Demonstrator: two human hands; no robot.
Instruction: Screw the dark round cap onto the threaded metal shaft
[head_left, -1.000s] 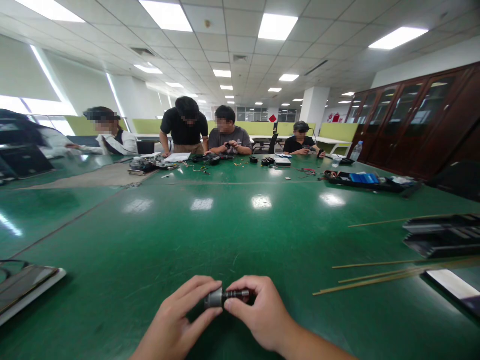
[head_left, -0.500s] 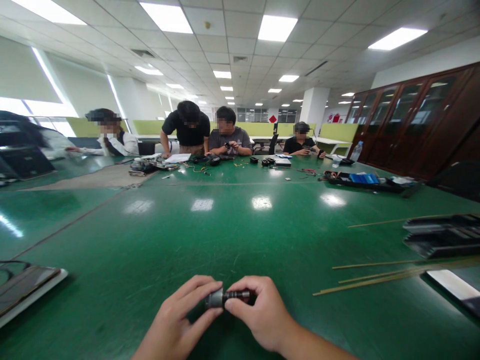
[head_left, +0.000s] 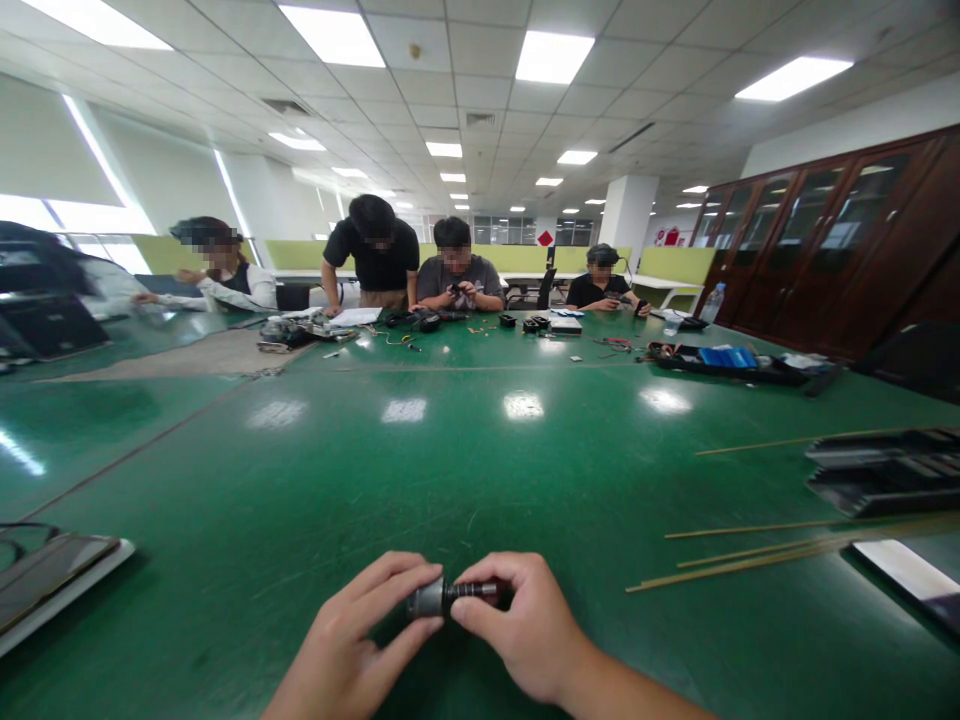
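Close to me, over the front part of the table, my left hand point(head_left: 367, 625) is closed with thumb and fingers around a grey metal cylinder point(head_left: 426, 600). A dark ringed shaft point(head_left: 472, 590) with a shiny end extends from the cylinder towards the right. My right hand point(head_left: 525, 620) pinches this shaft between thumb and forefinger, near the cylinder. The two parts lie in line, roughly level. I cannot tell whether they are one piece or two, and the fingers hide some of both.
Thin brass-coloured rods point(head_left: 739, 560) lie on the green table point(head_left: 450, 480) at right, beside black trays point(head_left: 885, 470) and a phone-like slab point(head_left: 911, 580). A flat panel point(head_left: 56, 585) lies at left. Across the table are several people, electronic parts and a long black tray point(head_left: 735, 365).
My hands and the cylinder have shifted very slightly left, with the same grip. Across the table, one seated person has lowered their head, and a person at left has moved an arm.
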